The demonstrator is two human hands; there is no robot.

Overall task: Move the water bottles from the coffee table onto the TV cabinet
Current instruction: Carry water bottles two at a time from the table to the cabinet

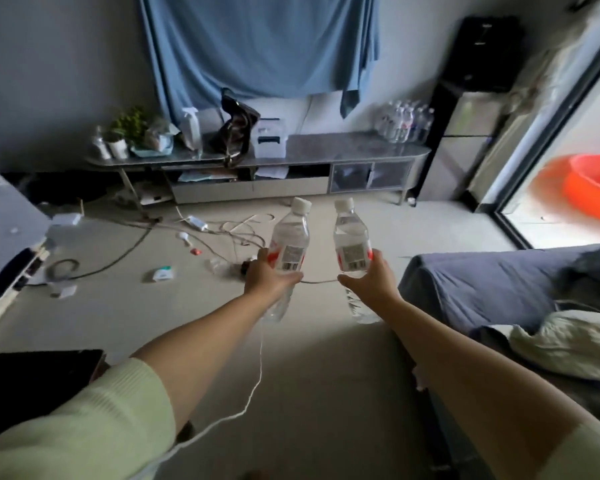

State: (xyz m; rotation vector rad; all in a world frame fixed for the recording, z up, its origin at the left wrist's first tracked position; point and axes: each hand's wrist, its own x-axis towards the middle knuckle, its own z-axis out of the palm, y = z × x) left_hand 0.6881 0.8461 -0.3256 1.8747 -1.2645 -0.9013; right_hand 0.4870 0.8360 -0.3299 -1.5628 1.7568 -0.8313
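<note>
Both arms are stretched out over the floor, each carrying a clear water bottle with a white cap and a red-and-white label. My left hand (269,277) grips one bottle (289,242) around its middle. My right hand (373,280) grips the other bottle (351,240), held a little apart from the first. Ahead, against the wall, stands the long grey TV cabinet (329,147). Several more water bottles (404,123) stand grouped on its right end.
A brown bag (236,129), a white box (270,140), a spray bottle (192,128) and a potted plant (125,135) crowd the cabinet's left half. Cables (201,230) and small litter lie on the floor. A grey sofa (499,289) is at right, a black fridge (465,133) beside the cabinet.
</note>
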